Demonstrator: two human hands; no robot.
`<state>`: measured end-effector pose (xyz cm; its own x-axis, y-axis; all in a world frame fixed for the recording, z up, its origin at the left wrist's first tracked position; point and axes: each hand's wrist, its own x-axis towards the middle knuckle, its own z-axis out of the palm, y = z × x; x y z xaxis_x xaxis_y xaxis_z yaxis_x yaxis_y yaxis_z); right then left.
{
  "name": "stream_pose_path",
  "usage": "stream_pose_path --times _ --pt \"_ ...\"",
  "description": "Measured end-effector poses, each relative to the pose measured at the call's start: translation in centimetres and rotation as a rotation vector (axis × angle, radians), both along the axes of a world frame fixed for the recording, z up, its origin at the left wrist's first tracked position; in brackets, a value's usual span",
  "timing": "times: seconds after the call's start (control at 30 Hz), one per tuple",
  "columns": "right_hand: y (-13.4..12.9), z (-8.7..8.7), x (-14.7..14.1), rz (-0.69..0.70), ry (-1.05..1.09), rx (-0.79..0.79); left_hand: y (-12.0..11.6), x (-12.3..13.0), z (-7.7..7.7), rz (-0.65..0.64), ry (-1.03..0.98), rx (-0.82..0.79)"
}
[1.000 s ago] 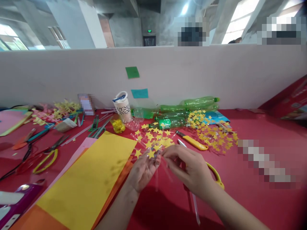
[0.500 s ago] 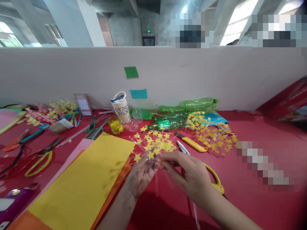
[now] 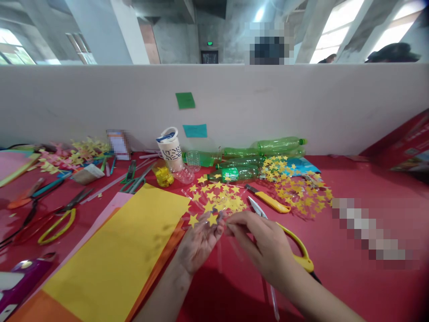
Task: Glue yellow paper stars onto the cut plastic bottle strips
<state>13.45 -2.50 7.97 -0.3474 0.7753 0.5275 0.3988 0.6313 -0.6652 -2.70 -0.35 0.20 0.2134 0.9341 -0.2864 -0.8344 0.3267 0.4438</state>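
A pale partition point(image 3: 268, 103) is set behind a red surface point(image 3: 351, 179). The yellow stars point(image 3: 231, 203) are located at centre, directly beyond and partly over the left hand point(image 3: 197, 246). This hand is turned palm up, with fingers curled; whether a star is gripped cannot be told. The thumb and index finger of the right hand point(image 3: 264, 237) are brought close together beside the left fingertips; whether anything is pinched cannot be told.

Caution: stars may be bent or detached if the thin clear strips point(image 3: 219, 257) are pulled unevenly. Strips may be tangled where stars overlap. The right forearm may be snagged on the scissors point(image 3: 303, 261), which are laid open-handled beneath it. Contact with the utility knife point(image 3: 273, 202) may be caused by a wide outward sweep.

Appearance: the stars are flat, five-pointed, bright yellow and loosely clustered, densest toward the middle. A second star cluster point(image 3: 301, 192) is placed to the right, near the green bottles point(image 3: 278, 144).
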Motion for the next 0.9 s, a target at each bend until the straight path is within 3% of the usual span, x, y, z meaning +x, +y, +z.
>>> stream_pose_path --times 0.33,0.67,0.9 --pt "-0.2 0.4 0.1 0.015 -0.035 0.010 0.1 -0.2 0.2 -0.050 -0.085 -0.006" --pt "-0.3 0.6 0.3 -0.008 -0.136 0.007 0.1 -0.1 -0.1 -0.038 0.053 0.038" --pt "-0.4 1.0 0.5 -0.019 -0.208 0.007 0.0 -0.1 0.1 -0.043 0.034 0.071"
